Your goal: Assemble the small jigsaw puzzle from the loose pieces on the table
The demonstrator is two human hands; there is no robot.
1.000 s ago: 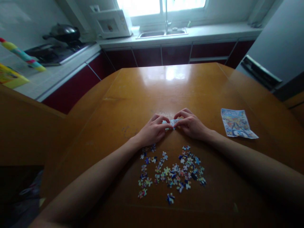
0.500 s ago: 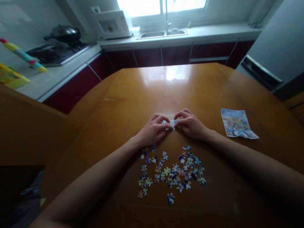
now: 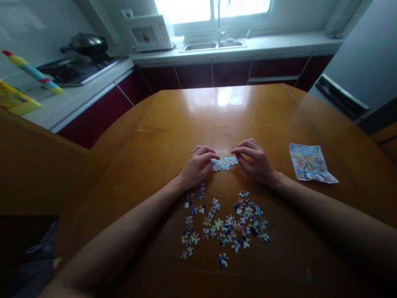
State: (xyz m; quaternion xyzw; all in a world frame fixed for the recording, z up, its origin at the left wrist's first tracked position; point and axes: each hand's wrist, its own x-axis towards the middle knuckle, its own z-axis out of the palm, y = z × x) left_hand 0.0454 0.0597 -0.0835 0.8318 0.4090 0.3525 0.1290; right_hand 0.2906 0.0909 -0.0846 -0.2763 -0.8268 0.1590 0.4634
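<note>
A small joined section of jigsaw puzzle (image 3: 223, 164), pale blue and white, lies on the wooden table with a jagged near edge. My left hand (image 3: 198, 165) is closed at its left end, fingertips and thumb on the edge. At the opposite end my right hand (image 3: 254, 161) pinches the right edge between thumb and fingers. Closer to me, many loose jigsaw pieces (image 3: 228, 225) are spread in a patch of mixed colours. One dark blue and white piece (image 3: 223, 260) lies apart at the near side.
On the right of the wooden table (image 3: 198, 120) rests a creased picture sheet (image 3: 312, 163). Behind the table runs a counter with a sink (image 3: 201, 46), a microwave (image 3: 149, 33) and a stove with a wok (image 3: 88, 43). A refrigerator (image 3: 366, 54) stands at right.
My hands have moved apart, the left one leftward and the right one rightward and slightly up. More of the joined puzzle section shows between them. The loose pieces stay put.
</note>
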